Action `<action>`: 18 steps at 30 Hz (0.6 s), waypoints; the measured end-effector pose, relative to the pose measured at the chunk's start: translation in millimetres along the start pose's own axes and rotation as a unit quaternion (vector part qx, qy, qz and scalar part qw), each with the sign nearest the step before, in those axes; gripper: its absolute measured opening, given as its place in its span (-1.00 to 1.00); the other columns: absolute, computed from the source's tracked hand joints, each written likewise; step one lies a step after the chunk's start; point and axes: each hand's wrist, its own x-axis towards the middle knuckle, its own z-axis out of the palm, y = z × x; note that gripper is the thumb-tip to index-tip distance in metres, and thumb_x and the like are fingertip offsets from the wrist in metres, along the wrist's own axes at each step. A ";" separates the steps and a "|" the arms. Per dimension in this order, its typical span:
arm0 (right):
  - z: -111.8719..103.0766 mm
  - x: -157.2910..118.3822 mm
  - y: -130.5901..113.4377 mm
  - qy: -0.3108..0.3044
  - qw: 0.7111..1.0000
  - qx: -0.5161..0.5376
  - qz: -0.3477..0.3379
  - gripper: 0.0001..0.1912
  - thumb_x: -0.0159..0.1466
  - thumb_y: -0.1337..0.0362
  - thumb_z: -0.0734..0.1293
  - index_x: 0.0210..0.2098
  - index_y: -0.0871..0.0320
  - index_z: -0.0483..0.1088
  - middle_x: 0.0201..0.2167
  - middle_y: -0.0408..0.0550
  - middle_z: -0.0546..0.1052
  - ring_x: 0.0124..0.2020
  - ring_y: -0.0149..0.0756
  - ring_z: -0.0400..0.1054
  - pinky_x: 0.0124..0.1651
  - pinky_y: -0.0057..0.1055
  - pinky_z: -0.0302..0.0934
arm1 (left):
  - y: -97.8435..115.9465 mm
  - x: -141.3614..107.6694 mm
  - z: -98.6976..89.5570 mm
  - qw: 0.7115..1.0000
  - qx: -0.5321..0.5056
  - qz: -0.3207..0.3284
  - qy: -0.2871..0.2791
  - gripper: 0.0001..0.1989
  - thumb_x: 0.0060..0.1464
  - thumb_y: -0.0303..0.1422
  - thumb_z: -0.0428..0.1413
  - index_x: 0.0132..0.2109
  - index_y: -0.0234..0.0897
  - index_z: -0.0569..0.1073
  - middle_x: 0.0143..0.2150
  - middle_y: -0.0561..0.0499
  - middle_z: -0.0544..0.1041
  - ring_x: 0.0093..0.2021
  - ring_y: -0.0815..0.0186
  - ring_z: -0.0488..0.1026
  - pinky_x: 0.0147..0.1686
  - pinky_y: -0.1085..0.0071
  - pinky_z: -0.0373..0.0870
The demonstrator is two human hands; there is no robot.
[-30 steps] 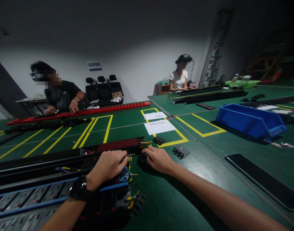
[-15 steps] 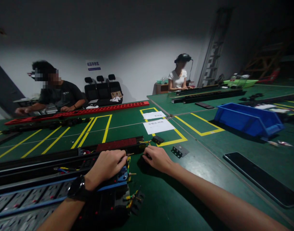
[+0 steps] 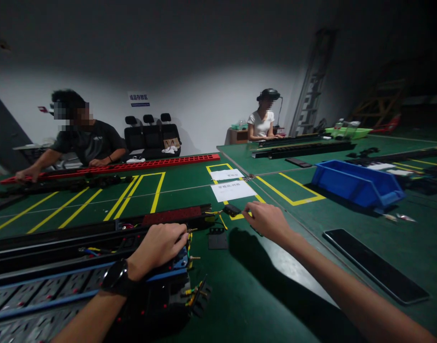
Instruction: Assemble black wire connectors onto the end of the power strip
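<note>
My left hand (image 3: 163, 245), with a black watch on the wrist, rests with curled fingers over the end of a black socket strip. Beside it lie blue-edged strips (image 3: 54, 290) with red dots, and wires stick out of their ends. My right hand (image 3: 267, 219) hovers above the table, its fingers a little apart and nothing visible in them. Its fingertips are close to a small black end piece (image 3: 231, 210) on yellow wires; whether they touch cannot be told. A flat black bracket (image 3: 217, 239) with holes lies between my hands, beside the strip ends.
A blue bin (image 3: 357, 183) and a dark phone (image 3: 375, 264) are on the right. White paper sheets (image 3: 233, 191) lie ahead on yellow-taped outlines. Two people sit across the table, one by a long red rail (image 3: 161, 162), the other by black rails (image 3: 304, 148).
My right hand has moved rightward, away from the strip ends toward the small end piece. The bracket now lies farther left, near the strip ends. My left hand has stayed put.
</note>
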 end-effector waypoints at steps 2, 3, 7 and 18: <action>1.0 -13.1 18.2 -0.030 0.999 -0.007 0.024 -0.82 0.39 0.21 0.35 -0.30 0.05 0.58 -0.26 0.08 0.63 -0.37 -0.13 0.46 -0.42 -0.31 -0.01 | 0.4 -0.1 -1.1 1.000 -0.002 0.002 -0.003 -0.67 0.45 -0.27 -0.06 -0.25 -0.23 0.50 -0.27 -0.05 0.66 -0.30 0.16 0.59 -0.38 0.32 0.20; 2.7 -19.5 24.4 -0.036 0.999 0.000 0.036 -0.84 0.38 0.24 0.35 -0.28 0.05 0.59 -0.25 0.09 0.64 -0.37 -0.12 0.47 -0.41 -0.30 0.02 | 0.6 -0.2 -1.6 1.000 -0.003 0.003 -0.004 -0.67 0.45 -0.27 -0.05 -0.26 -0.23 0.49 -0.28 -0.05 0.66 -0.30 0.17 0.59 -0.37 0.33 0.20; 2.5 -33.8 28.4 -0.058 0.997 0.050 0.026 -0.79 0.34 0.40 0.33 -0.26 0.04 0.62 -0.21 0.09 0.64 -0.28 -0.09 0.52 -0.33 -0.28 0.17 | 0.2 -0.4 -2.0 1.000 -0.006 0.000 -0.002 -0.68 0.45 -0.27 -0.04 -0.26 -0.23 0.49 -0.28 -0.05 0.66 -0.31 0.19 0.59 -0.37 0.34 0.19; -37.3 -38.2 14.7 -0.302 0.911 0.272 -0.070 -0.81 0.34 0.26 0.38 -0.20 0.15 0.66 -0.29 -0.02 0.68 -0.30 -0.21 0.52 -0.24 -0.33 0.31 | -3.1 0.8 1.0 1.000 -0.009 -0.008 -0.010 -0.65 0.46 -0.23 -0.06 -0.26 -0.23 0.48 -0.26 -0.07 0.66 -0.29 0.15 0.59 -0.36 0.33 0.17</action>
